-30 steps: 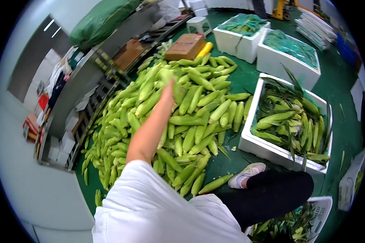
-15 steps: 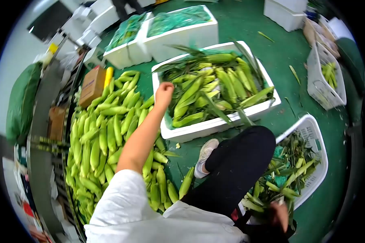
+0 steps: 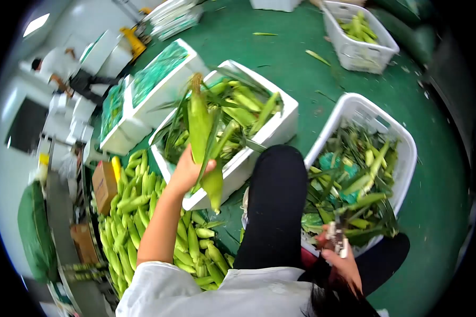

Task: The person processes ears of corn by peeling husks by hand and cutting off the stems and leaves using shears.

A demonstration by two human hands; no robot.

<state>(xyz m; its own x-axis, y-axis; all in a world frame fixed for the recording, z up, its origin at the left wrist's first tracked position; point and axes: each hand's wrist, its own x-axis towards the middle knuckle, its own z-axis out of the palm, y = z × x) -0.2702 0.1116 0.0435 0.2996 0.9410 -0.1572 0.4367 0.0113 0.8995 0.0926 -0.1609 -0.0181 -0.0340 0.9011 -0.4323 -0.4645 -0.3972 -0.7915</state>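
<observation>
My left hand point(image 3: 186, 171) is closed around an ear of corn point(image 3: 199, 124) in its green husk, brown silk at the top and the other end tapering down below my fingers. Long loose leaves hang from it. Behind it stands a white foam box point(image 3: 290, 108) full of unsorted husked ears and leaves. At the lower right, my right hand point(image 3: 346, 264) grips what looks like pruning shears point(image 3: 337, 238), metal blades pointing up. That hand is beside a white plastic basket point(image 3: 407, 153) of cut leaves and stalk ends point(image 3: 362, 182).
Trimmed ears point(image 3: 135, 211) lie in a large pile on my left, by a cardboard carton point(image 3: 104, 185). Two foam boxes point(image 3: 164, 87) under green film stand beyond. Another basket point(image 3: 362, 55) holds corn at the far right. A person point(image 3: 63, 68) bends over boxes at the back left.
My left hand has taken an ear of corn from the foam box and brought it nearer to me. The shears in my right hand have come up into view. My view has turned right.
</observation>
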